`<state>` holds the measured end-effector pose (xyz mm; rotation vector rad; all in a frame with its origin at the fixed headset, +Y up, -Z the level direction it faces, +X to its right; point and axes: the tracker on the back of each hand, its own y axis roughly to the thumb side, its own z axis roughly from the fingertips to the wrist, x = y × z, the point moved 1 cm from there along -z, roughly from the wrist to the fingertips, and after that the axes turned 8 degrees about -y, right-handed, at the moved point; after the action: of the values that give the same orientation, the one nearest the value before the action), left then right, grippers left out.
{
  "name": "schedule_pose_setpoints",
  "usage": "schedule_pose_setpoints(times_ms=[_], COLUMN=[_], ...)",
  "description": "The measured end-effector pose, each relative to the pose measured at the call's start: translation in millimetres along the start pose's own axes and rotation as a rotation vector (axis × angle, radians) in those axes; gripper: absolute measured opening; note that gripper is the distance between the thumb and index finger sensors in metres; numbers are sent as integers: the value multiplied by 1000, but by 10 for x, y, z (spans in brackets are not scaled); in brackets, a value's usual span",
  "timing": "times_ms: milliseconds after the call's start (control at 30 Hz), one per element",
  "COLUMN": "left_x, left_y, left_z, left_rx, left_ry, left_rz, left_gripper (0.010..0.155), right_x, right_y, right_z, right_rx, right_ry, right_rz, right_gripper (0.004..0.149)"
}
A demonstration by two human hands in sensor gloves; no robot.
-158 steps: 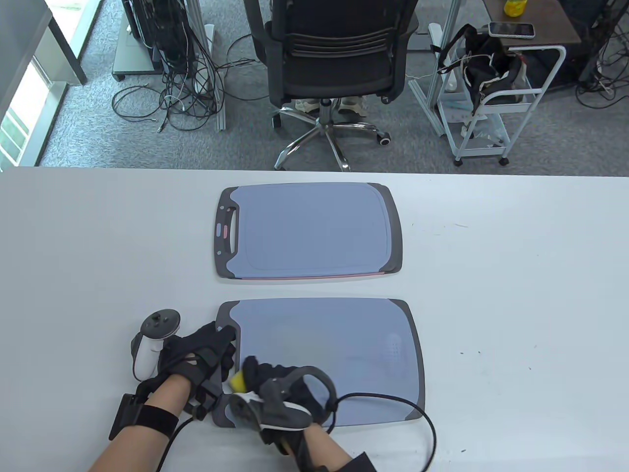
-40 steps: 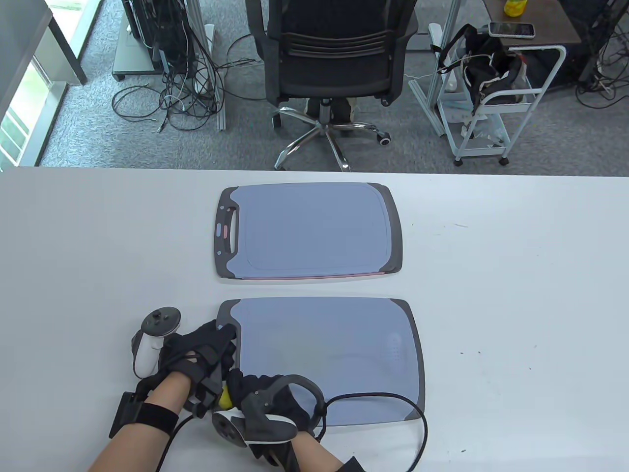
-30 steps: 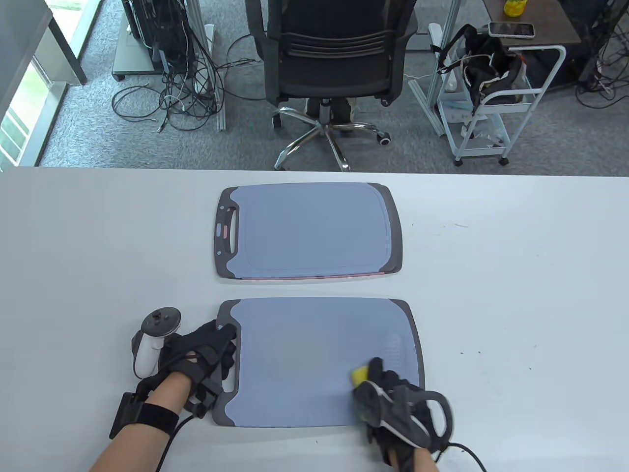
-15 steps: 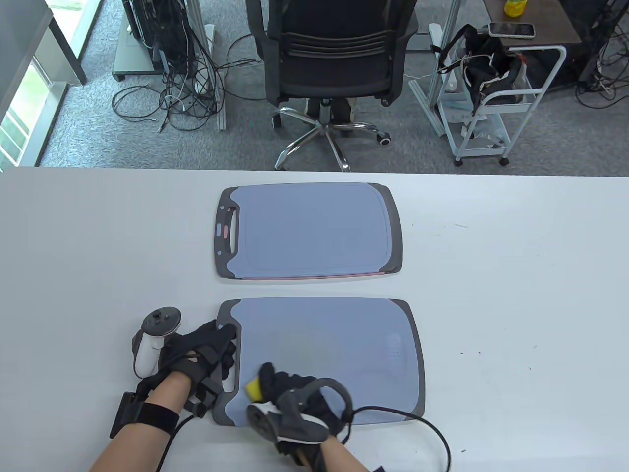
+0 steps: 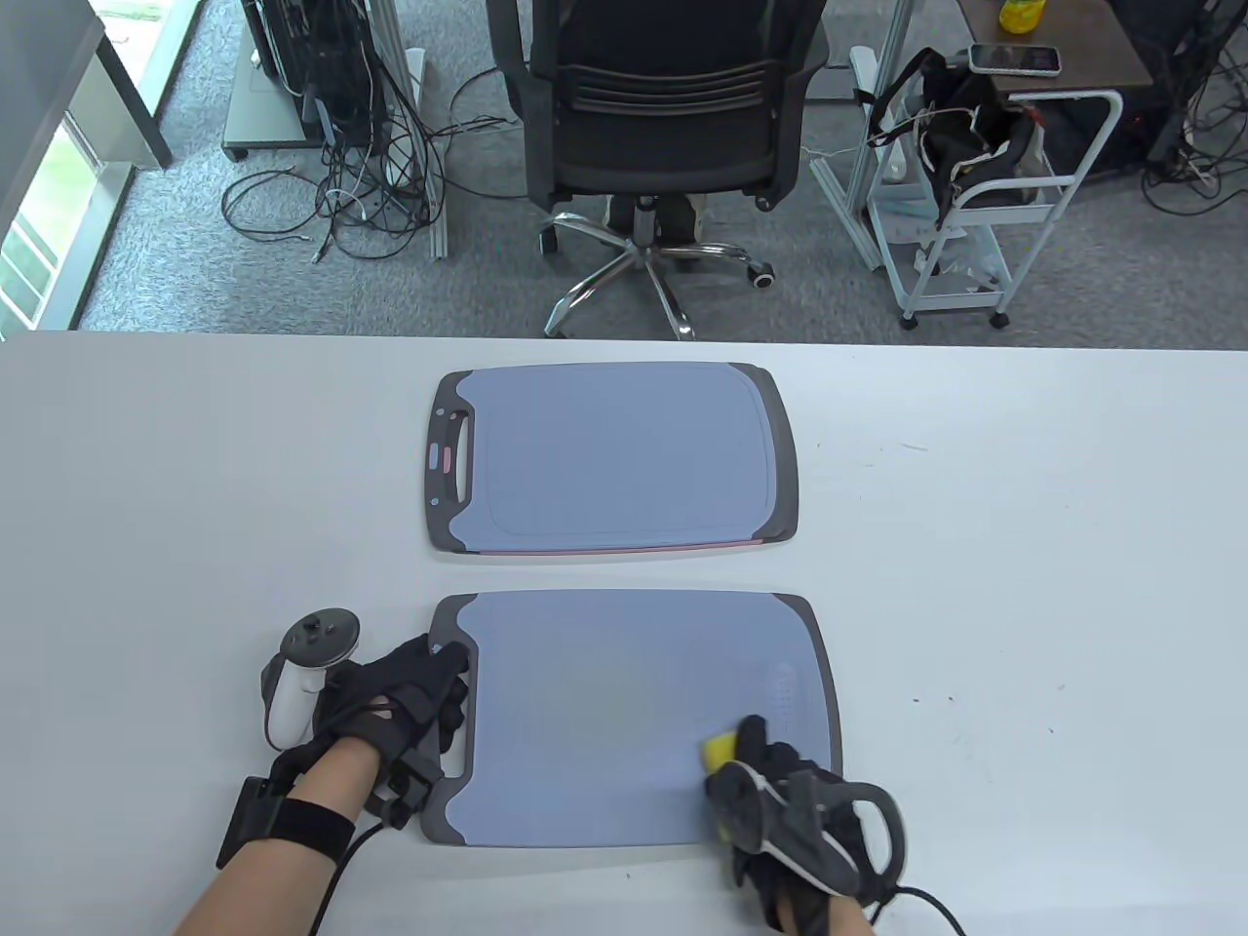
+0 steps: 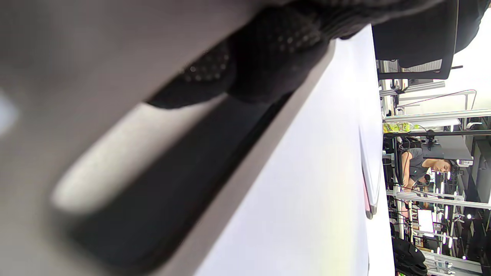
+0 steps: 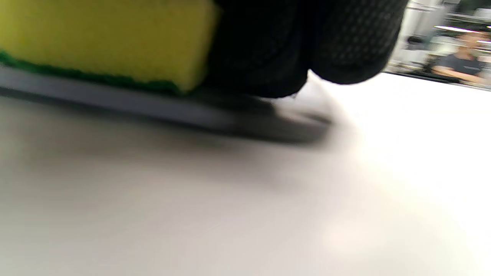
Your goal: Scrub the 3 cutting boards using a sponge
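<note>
A blue-grey cutting board (image 5: 604, 702) with dark ends lies near the table's front edge. My right hand (image 5: 770, 780) grips a yellow sponge (image 5: 720, 749) and presses it on the board's near right corner; in the right wrist view the sponge (image 7: 103, 42) sits green side down on the board's edge (image 7: 153, 111). My left hand (image 5: 414, 697) holds the board's left handle end, its fingers (image 6: 268, 57) curled over the dark rim. Farther back lies a stack of cutting boards (image 5: 614, 458), a pink edge showing beneath the top one.
The white table (image 5: 1024, 585) spreads wide on both sides of the boards. Beyond its far edge stand an office chair (image 5: 663, 107), a white wire cart (image 5: 985, 195) and tangled cables (image 5: 361, 175) on the carpet.
My right hand swept the sponge from the board's near left part across to its near right corner. The left hand and both board piles stayed put.
</note>
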<state>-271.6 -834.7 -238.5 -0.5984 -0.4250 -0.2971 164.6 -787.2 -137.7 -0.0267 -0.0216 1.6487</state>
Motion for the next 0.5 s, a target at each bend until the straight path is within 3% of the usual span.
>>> schedule_pose_setpoints(times_ms=[100, 200, 267, 333, 433, 500], left_x=[18, 26, 29, 28, 13, 5], left_y=[7, 9, 9, 7, -5, -10], left_z=[18, 21, 23, 23, 24, 27], left_rx=[0, 4, 8, 8, 6, 6], left_ry=[44, 46, 47, 46, 44, 45], left_rz=[-18, -12, -13, -9, 14, 24], left_gripper=[53, 54, 54, 54, 54, 54], right_x=[-18, 41, 101, 193, 324, 377], right_y=[-166, 217, 679, 1339, 2231, 2600], right_z=[11, -49, -63, -33, 123, 221], right_rx=[-57, 90, 209, 375, 622, 707], right_ry=[3, -3, -33, -59, -115, -169], right_rz=[-58, 22, -29, -86, -39, -44], right_gripper=[74, 73, 75, 76, 77, 78])
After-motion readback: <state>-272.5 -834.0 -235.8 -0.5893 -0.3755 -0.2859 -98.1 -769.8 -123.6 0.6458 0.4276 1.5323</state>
